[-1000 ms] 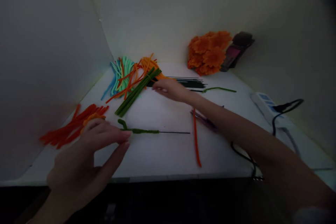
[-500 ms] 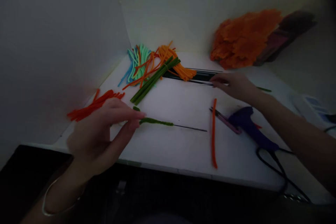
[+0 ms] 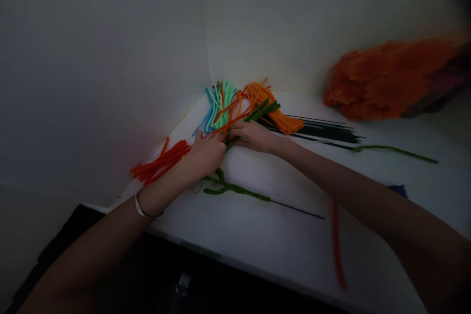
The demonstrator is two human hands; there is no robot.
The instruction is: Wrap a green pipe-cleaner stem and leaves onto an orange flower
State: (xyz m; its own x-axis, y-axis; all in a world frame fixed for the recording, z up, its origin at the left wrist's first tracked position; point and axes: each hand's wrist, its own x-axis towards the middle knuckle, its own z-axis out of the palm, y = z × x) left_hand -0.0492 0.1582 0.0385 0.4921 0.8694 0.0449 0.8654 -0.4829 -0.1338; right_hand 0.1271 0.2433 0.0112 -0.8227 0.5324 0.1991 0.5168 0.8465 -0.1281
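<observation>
Both my hands are at a tied bundle of green pipe cleaners [image 3: 270, 106]. My right hand [image 3: 253, 136] has its fingers closed around the bundle's middle. At its near end, my left hand [image 3: 208, 156] has bent fingers on the green stems; the fingertips are partly hidden. Just in front of my left hand lies a stem wrapped in green pipe cleaner [image 3: 243, 190], with small side branches and a bare dark wire [image 3: 298, 209] sticking out to the right. Red-orange pipe cleaners [image 3: 162, 163] lie in a pile by my left wrist.
Behind my hands are light green and blue pipe cleaners [image 3: 222, 105] and an orange bundle [image 3: 290, 123]. Dark wires [image 3: 331, 130] and a single green pipe cleaner [image 3: 397, 148] lie right. A fluffy orange heap [image 3: 386, 78] stands by the wall. One orange pipe cleaner [image 3: 337, 245] lies near my right forearm.
My left hand has let go of the wrapped green stem and moved to the green bundle. My right hand has come left from the dark wires to that bundle. The view has turned left.
</observation>
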